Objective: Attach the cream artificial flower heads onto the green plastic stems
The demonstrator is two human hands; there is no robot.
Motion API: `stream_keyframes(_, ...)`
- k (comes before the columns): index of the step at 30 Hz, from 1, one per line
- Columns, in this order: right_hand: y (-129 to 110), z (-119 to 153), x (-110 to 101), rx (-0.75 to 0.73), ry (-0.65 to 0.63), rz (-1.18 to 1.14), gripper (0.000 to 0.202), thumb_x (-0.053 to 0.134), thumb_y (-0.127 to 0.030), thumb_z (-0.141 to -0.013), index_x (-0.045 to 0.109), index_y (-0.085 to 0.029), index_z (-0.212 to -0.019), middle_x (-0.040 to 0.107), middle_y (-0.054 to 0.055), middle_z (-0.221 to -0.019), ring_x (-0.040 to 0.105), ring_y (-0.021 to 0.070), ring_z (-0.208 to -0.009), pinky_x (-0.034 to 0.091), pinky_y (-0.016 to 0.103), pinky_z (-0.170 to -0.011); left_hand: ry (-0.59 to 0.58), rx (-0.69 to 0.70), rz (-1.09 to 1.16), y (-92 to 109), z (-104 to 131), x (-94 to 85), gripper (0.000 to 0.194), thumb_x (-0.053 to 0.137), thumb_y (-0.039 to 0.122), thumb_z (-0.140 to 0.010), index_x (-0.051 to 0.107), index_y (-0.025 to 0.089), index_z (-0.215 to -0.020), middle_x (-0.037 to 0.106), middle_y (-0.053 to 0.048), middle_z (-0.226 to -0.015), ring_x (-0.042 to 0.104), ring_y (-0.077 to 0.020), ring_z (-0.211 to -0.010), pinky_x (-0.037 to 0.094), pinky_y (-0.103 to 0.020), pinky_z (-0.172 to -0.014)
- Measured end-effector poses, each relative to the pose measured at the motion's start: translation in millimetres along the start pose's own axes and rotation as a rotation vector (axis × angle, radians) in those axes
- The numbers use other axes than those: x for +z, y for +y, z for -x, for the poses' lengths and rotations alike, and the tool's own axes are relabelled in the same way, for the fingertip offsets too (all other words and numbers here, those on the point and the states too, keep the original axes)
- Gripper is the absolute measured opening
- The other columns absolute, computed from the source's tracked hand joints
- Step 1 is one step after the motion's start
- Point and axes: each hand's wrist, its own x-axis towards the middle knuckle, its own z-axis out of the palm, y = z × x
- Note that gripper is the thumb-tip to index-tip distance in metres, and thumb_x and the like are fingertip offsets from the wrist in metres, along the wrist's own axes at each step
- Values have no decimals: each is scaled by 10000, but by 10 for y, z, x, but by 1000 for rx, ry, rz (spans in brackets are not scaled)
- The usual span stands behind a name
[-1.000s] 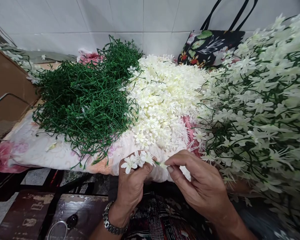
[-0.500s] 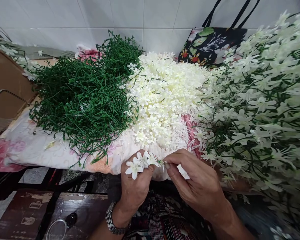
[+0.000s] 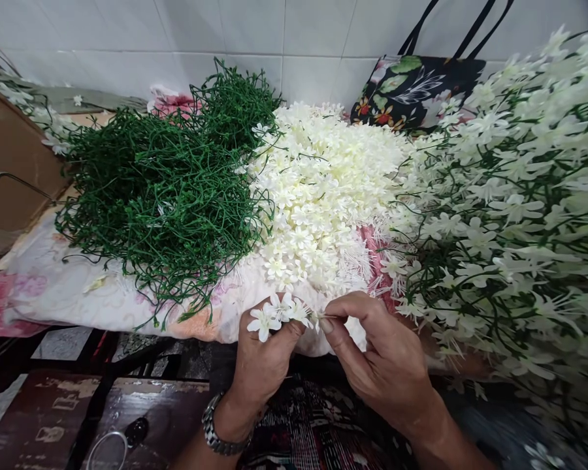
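My left hand [image 3: 269,352] is closed around a sprig of white artificial flowers [image 3: 266,320], whose blossoms stick out above the thumb. Thumb and forefinger of my right hand [image 3: 377,352] pinch a small white flower piece [image 3: 317,319] right beside the sprig's tip. Part of that piece is covered by the fingertips. Beyond both hands lies a heap of loose cream-white blossoms [image 3: 313,196]. A tangled pile of green plastic stems [image 3: 166,189] rests to its left. At the right, a big mass of finished-looking white flower sprays [image 3: 500,222] spreads close to my right arm.
A flowered cloth [image 3: 78,294] covers the work surface. A black floral bag [image 3: 411,91] leans on the tiled wall [image 3: 249,26]. On the left stands a cardboard box [image 3: 14,156]. Below are brown wooden boards [image 3: 166,418] with a clear ring-shaped object [image 3: 108,450].
The right fingertips have come to the sprig's tip, where a small white flower piece now covers the green end seen before. Both hands have otherwise barely shifted.
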Motion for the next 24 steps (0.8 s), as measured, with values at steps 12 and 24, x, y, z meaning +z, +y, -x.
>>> stream_keyframes(12, -23, -39, 34, -10, -3, -39, 177, 490, -30, -831, 508, -200, -873, 593, -3, -722, 594, 110, -652, 498, 212, -591, 41, -26, 46, -17, 1, -34, 24, 694, 155, -647, 689, 150, -671, 669, -5, -636, 591, -158, -623, 496, -258, -658)
stream_keyframes(24, -19, -44, 29, -43, -60, 1, 152, 483, -26, -840, 520, -173, -823, 554, 19, -698, 549, 121, -653, 477, 235, -586, 77, 19, -60, -38, 10, -42, 58, 721, 189, -636, 685, 156, -668, 685, -29, -630, 626, -190, -615, 517, -285, -639)
